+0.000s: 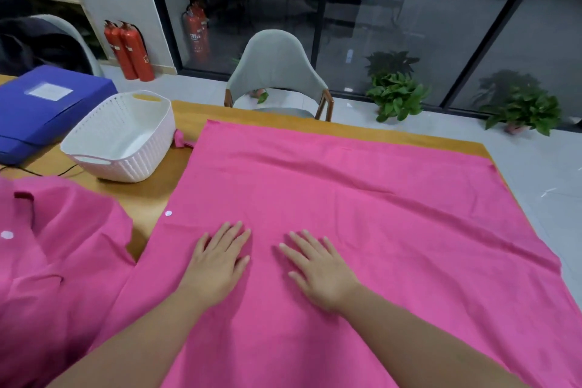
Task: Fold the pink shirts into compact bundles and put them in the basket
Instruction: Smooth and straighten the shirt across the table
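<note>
A large pink shirt [362,214] lies spread flat over most of the wooden table, with a white button at its left edge. My left hand [217,264] and my right hand [321,271] both press flat on it near the front, fingers straight and spread, a small gap between them. A second pink shirt [53,255] lies crumpled at the left, collar and a white button showing. The white woven basket [94,164] stands behind it at the left, with nothing inside.
A blue box file [41,110] lies at the far left beside the basket, with a black cable in front. A grey chair [277,72] stands behind the table. The table's right edge [494,161] runs close to the spread shirt.
</note>
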`<state>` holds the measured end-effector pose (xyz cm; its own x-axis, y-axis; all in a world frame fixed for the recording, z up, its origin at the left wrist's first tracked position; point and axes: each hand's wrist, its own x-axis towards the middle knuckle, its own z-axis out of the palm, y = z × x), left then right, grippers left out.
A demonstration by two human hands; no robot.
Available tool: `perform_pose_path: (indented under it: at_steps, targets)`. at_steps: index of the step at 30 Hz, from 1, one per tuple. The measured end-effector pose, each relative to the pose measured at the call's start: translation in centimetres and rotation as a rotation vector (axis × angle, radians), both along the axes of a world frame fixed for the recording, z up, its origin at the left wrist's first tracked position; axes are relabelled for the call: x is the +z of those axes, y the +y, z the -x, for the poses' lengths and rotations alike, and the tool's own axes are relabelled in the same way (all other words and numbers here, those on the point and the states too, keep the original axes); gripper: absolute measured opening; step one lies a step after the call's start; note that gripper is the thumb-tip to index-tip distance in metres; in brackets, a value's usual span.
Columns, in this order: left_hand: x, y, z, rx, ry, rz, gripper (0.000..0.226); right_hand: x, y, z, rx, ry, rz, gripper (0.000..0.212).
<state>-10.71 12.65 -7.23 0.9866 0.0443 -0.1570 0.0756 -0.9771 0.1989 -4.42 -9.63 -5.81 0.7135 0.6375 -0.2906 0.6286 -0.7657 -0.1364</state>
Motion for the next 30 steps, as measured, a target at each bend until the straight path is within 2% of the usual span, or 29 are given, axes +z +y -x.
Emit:
perform_pose_path:
  at_steps: [5, 7, 9, 12, 15, 18, 21, 25, 27, 30]
  targets:
    - [-1.1, 1.2, -5.9, 0.043, -0.001, 0.001, 0.083, -1.8, 0.9, -4.5, 0.034, -0.060, 0.019, 0.043]
    - [-1.4, 2.2, -8.5, 0.065, -0.012, 0.008, 0.083, -2.1, 0.9, -7.1, 0.024, -0.067, 0.043, 0.056]
    - [-1.5, 3.3, -11.1, 0.093, -0.009, 0.002, 0.082, -2.4, 1.1, -9.9, 0.046, -0.090, -0.036, 0.073]
    - [-1.3, 4.4, -14.3, 0.142, 0.007, -0.016, 0.063, -2.4, 0.8, -13.3, -0.032, -0.046, -0.082, 0.091]
    - [-1.3, 5.7, -17.6, 0.190, -0.003, -0.018, 0.055, -2.1, 1.5, -16.9, -0.180, -0.039, -0.084, 0.077]
    - [-1.4, 7.1, -20.3, 0.219, -0.007, -0.027, 0.055, -1.3, 3.7, -20.7, -0.345, -0.164, -0.125, 0.070]
    - [-1.7, 8.3, -22.4, 0.243, -0.004, -0.025, 0.055, -0.6, 6.3, -24.5, -0.387, -0.174, -0.134, 0.044]
    - [-1.9, 9.7, -24.7, 0.275, -0.035, -0.018, 0.053, -0.3, 8.3, -27.7, -0.427, -0.113, -0.208, 0.025]
    - [-1.8, 10.7, -25.7, 0.292, -0.052, -0.018, 0.051, -0.3, 8.6, -28.6, -0.393, -0.110, -0.190, 0.023]
    - [-1.3, 12.4, -27.3, 0.328, -0.078, -0.020, 0.047, 0.0, 8.5, -29.7, -0.329, -0.101, -0.091, 0.033]
